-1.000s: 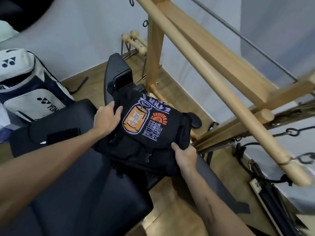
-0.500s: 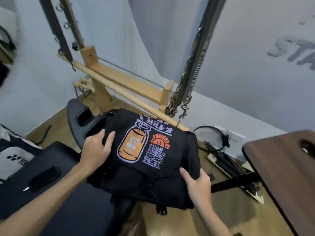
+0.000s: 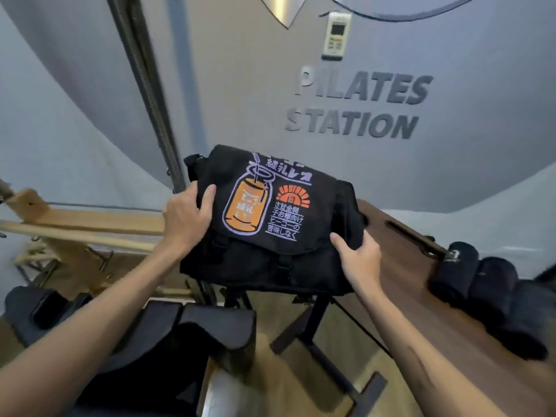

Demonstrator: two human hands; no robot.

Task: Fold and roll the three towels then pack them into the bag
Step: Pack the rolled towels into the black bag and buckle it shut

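A black messenger bag (image 3: 270, 260) with an orange jar print and a buckled flap hangs in the air in front of me. My left hand (image 3: 188, 215) grips its upper left side. My right hand (image 3: 359, 260) holds its lower right corner. The bag is at the left end of a dark wooden table (image 3: 400, 284), partly over it. On that table to the right lie three dark rolled towels (image 3: 487, 293) side by side, apart from both hands.
Black padded pilates equipment (image 3: 195, 329) sits below my arms on the left. A wooden frame with a bar (image 3: 75, 227) and a metal spring (image 3: 144, 85) stand at the left. The table's black metal legs (image 3: 316, 323) run down to the wooden floor. A lettered wall is ahead.
Both hands lifted the bag off the black padded bench and carried it up and right to the table's end. My view swung right, bringing the table and rolled towels into sight.
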